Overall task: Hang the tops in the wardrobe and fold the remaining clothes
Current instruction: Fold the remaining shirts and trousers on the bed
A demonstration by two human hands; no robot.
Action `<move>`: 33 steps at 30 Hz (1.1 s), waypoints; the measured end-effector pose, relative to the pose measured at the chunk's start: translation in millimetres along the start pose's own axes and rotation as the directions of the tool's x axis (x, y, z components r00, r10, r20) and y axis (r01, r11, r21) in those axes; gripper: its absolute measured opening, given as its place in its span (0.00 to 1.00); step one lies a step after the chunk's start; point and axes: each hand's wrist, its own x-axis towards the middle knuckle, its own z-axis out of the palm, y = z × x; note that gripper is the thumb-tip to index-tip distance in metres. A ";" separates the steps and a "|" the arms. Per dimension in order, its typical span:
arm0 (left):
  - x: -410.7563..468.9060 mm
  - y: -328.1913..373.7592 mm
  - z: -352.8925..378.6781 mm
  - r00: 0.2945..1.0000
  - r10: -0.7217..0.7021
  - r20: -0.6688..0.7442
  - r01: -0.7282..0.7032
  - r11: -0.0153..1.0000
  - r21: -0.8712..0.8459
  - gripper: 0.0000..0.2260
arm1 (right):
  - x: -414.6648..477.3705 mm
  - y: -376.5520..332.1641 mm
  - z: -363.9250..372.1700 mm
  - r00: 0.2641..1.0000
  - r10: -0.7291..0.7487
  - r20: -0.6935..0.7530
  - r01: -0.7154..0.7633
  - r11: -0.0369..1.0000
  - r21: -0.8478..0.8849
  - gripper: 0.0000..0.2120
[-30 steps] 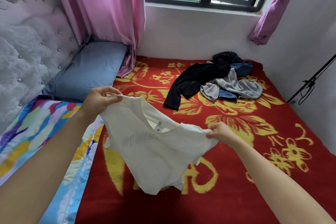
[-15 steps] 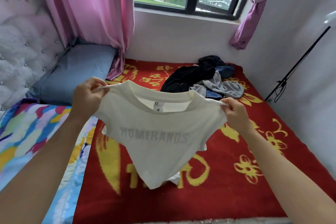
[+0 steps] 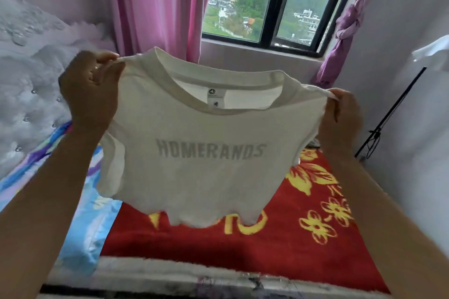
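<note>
A white T-shirt [image 3: 206,177] with grey "HOMERANDS" lettering hangs spread out in front of me, above the bed. My left hand [image 3: 90,94] pinches its left shoulder and my right hand [image 3: 340,116] pinches its right shoulder, both raised to about window-sill height. The shirt's collar and label face me. The pile of dark and grey clothes on the bed is hidden behind the shirt.
A red blanket with yellow flowers [image 3: 303,238] covers the bed, with a colourful quilt [image 3: 80,213] at its left. A tufted white headboard [image 3: 29,80], pink curtain [image 3: 158,7], window [image 3: 274,7] and a black stand [image 3: 388,116] by the right wall surround it.
Both hands have lifted the T-shirt higher and stretched it wider. The view has tilted up, and the shirt now covers the clothes pile.
</note>
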 end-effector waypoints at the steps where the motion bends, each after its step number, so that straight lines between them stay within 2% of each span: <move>1: -2.1 10.3 -11.3 1.000 0.016 0.013 -0.016 1.000 0.001 0.15 | -1.6 -3.3 -16.9 0.999 -0.034 -0.033 0.033 0.999 -0.023 0.13; 4: 0.6 29.6 -32.6 0.996 0.029 0.087 -0.034 0.998 0.060 0.16 | -0.9 -8.5 -44.8 0.994 -0.083 -0.066 0.079 0.995 -0.063 0.14; 6: 0.5 37.6 -40.2 0.992 0.005 0.123 -0.008 1.000 0.022 0.17 | -3.7 -8.6 -57.0 0.995 -0.091 -0.049 0.086 0.992 -0.088 0.14; 10: -11.1 39.6 -39.5 0.955 -0.130 0.266 0.151 0.987 -0.062 0.06 | -17.9 -3.7 -69.9 0.999 0.007 0.034 -0.004 0.995 -0.097 0.14; 14: -30.3 26.4 -26.3 0.903 -0.257 0.345 0.291 0.955 -0.051 0.10 | -33.2 6.7 -69.2 0.988 0.092 0.125 -0.079 0.992 -0.099 0.18; 19: -44.8 2.4 -6.8 0.838 -0.332 0.433 0.388 0.920 -0.045 0.06 | -47.4 28.2 -54.8 0.962 0.137 0.236 -0.116 0.988 -0.102 0.17; 23: -45.8 -21.2 17.4 0.805 -0.362 0.469 0.416 0.909 -0.013 0.05 | -51.7 51.4 -23.5 0.932 0.183 0.311 -0.146 0.980 -0.139 0.14; 26: -40.5 -43.9 45.0 0.789 -0.369 0.490 0.415 0.909 0.016 0.11 | -49.4 65.8 8.4 0.920 0.188 0.344 -0.147 0.979 -0.142 0.15; 29: -32.2 -73.1 83.9 0.773 -0.369 0.516 0.417 0.908 0.025 0.06 | -41.4 87.7 51.4 0.898 0.218 0.382 -0.159 0.971 -0.179 0.13; 33: -3.0 -139.1 181.5 0.726 -0.418 0.546 0.463 0.884 0.061 0.05 | -12.2 130.6 150.3 0.848 0.306 0.432 -0.208 0.943 -0.261 0.15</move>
